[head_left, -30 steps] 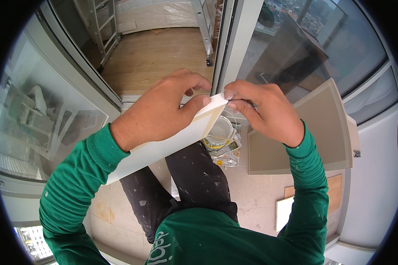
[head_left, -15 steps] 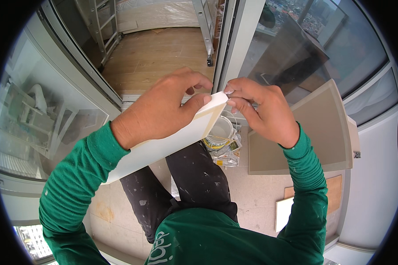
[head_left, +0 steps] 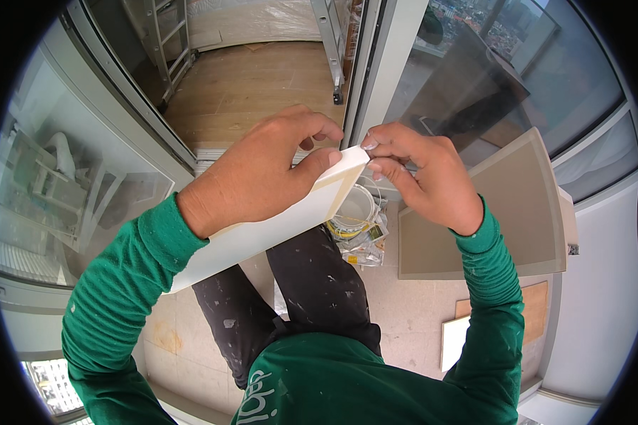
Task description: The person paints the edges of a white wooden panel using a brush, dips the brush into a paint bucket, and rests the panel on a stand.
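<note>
A long white board (head_left: 252,244) lies slanted above my thighs, with a strip of beige tape (head_left: 340,197) across its face near the far right end. My left hand (head_left: 255,177) curls over the upper edge of the board, its thumb pressed on that edge close to the corner. At the same corner, my right hand (head_left: 429,173) has thumb and fingers drawn together in a pinch, the fingertips at or just beside the board's end. Whatever those fingertips hold is too small to make out.
A white bucket (head_left: 354,209) stands on the floor beyond my knees, among plastic packaging (head_left: 361,251). To the right, a large beige panel (head_left: 482,219) leans against the glazing. White (head_left: 454,343) and brown (head_left: 535,312) flat pieces lie near my right arm. A ladder (head_left: 329,49) stands past the doorway.
My right fingertips have shifted slightly at the board's corner, and the thumb sits a little farther from its edge. The left hand and the board have barely moved.
</note>
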The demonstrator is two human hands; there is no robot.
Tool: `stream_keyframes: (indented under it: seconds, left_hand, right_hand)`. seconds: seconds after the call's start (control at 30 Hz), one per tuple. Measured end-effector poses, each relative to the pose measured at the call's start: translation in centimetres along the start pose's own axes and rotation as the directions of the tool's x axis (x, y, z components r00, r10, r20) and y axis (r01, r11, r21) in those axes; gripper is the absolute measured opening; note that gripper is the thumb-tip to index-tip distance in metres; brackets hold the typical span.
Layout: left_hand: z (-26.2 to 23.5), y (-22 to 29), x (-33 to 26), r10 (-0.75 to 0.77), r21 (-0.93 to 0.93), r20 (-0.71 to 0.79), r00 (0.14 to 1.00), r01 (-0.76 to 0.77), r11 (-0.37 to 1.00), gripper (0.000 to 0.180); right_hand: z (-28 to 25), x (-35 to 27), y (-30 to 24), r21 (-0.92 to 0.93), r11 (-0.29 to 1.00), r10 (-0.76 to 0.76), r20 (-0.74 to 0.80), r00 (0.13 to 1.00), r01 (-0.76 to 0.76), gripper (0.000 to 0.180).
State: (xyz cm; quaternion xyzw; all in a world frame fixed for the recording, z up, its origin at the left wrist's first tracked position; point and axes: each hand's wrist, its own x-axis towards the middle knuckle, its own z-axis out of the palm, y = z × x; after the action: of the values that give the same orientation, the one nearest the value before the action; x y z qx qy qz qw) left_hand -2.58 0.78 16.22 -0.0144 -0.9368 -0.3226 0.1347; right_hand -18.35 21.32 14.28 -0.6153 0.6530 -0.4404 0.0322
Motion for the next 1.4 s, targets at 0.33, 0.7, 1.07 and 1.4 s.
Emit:
stream_keyframes:
  seconds: [0.33,0.7,1.07,1.4]
  left_hand:
    - [-0.1,-0.1,0.0,0.007,0.006,-0.007,1.0,-0.007,1.0,0.027]
    - [-0.2,-0.7,0.0,0.04,0.029,-0.027,0.999,-0.039,0.999,0.025]
    - [-0.4,-0.5,-0.2,-0.023,0.008,-0.011,1.0,0.023,1.0,0.029]
    - [0.0,0.1,-0.2,-0.037,-0.019,-0.004,0.999,0.037,0.999,0.029]
  right_hand:
    - [-0.5,-0.4,1.3,-0.067,0.998,-0.01,-0.112,0.994,0.002,0.011]
    - [4.6,-6.4,7.1,0.464,0.884,0.312,-0.483,0.818,-0.063,0.015]
    - [21.6,-24.8,14.9,0.307,0.623,0.751,0.023,0.66,-0.72,0.037]
    - [27.0,-26.7,30.6,0.952,-0.09,0.975,0.143,0.167,-0.292,0.025]
